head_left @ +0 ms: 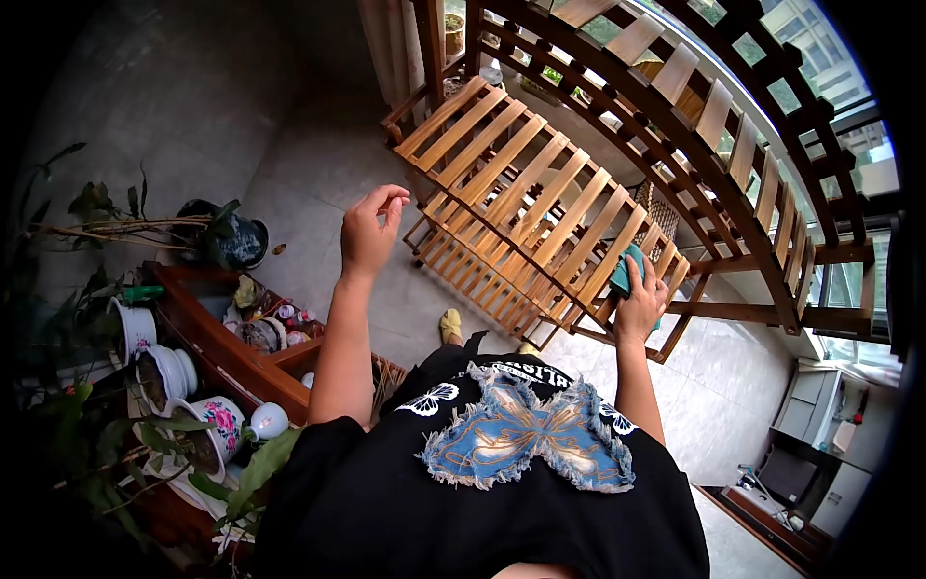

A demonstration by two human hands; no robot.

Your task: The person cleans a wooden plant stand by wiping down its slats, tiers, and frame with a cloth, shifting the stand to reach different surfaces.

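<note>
A green cloth lies under my right hand, whose fingers wrap over it near the right end of a slatted wooden shelf. The cloth touches the slats there, and part of it shows past the hand's edge. My left hand is raised in the air to the left of the shelf, apart from it. Its fingers are loosely bent, with a gap to the thumb and nothing between them. Lower slatted tiers of the stand show beneath the top one.
A taller curved wooden rack stands behind, along the windows. On the left are a wooden cabinet holding small items, a flowered pot and a dark planter. A yellow slipper is on the tiled floor.
</note>
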